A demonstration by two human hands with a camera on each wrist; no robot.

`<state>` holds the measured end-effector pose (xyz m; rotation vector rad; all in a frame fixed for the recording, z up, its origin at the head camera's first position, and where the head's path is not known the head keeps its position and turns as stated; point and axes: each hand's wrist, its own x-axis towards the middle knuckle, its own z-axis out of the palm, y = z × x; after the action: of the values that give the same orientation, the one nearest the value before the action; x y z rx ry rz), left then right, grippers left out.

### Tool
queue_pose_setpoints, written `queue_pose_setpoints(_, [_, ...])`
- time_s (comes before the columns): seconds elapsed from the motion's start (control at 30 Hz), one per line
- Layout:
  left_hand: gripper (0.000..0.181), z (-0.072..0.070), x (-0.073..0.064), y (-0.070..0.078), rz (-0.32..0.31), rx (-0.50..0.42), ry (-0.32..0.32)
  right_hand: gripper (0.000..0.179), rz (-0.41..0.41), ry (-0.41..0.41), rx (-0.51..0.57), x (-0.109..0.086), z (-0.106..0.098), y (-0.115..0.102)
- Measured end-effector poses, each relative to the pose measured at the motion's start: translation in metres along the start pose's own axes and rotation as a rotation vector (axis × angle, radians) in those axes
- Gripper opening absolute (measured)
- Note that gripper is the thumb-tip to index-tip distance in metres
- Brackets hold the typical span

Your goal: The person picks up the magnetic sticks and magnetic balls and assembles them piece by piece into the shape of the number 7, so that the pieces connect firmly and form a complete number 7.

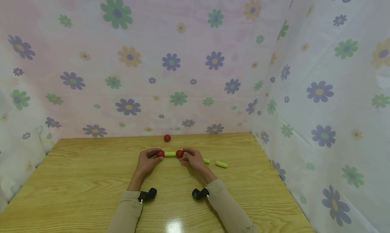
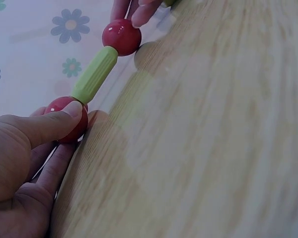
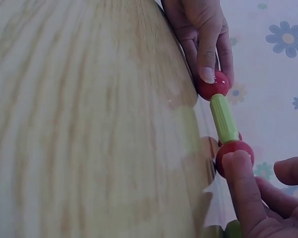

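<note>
A lime-green ridged rod [image 1: 170,154] joins two red balls in a dumbbell shape held just over the table. My left hand [image 1: 147,161] pinches the left red ball [image 2: 64,119], thumb on the near side and fingers behind. At the other end, my right hand [image 1: 193,159] grips the right red ball [image 3: 234,157], one fingertip pressed on its near side. Another digit of that hand stands apart from the ball in the right wrist view. The rod's ends sit against both balls.
A third red ball [image 1: 167,138] lies near the table's back edge. Two more green rods lie right of my right hand, one partly hidden by it and the other rod [image 1: 221,164] farther right. Flowered cloth [image 1: 195,101] hangs behind the wooden table [image 1: 91,172].
</note>
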<state>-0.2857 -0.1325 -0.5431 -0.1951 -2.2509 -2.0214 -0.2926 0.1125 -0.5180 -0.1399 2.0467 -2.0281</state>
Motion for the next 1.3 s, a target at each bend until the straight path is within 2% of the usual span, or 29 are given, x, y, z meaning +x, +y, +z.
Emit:
queue_pose_setpoints(0.3, [0.043,-0.001,-0.001,-0.003,0.026,-0.003,-0.002,0.043,-0.087,0.013,-0.161,-0.011,-0.014,-0.009])
queue_pose_setpoints(0.6, [0.043,0.000,-0.001,-0.002,0.007,-0.012,-0.003,0.037,-0.171,0.087,-0.117,-0.014,-0.031,-0.011])
queue_pose_setpoints(0.83, [0.044,0.001,-0.002,0.000,0.015,-0.006,0.009,0.034,-0.235,0.125,-0.148,-0.016,-0.047,-0.015])
queue_pose_setpoints(1.03, [0.042,0.001,-0.001,-0.001,0.006,-0.006,0.017,0.031,-0.236,0.148,-0.158,-0.013,-0.058,-0.014])
queue_pose_setpoints(1.3, [0.041,0.001,0.000,-0.003,-0.003,-0.015,0.012,0.030,-0.238,0.142,-0.227,-0.012,-0.067,-0.013])
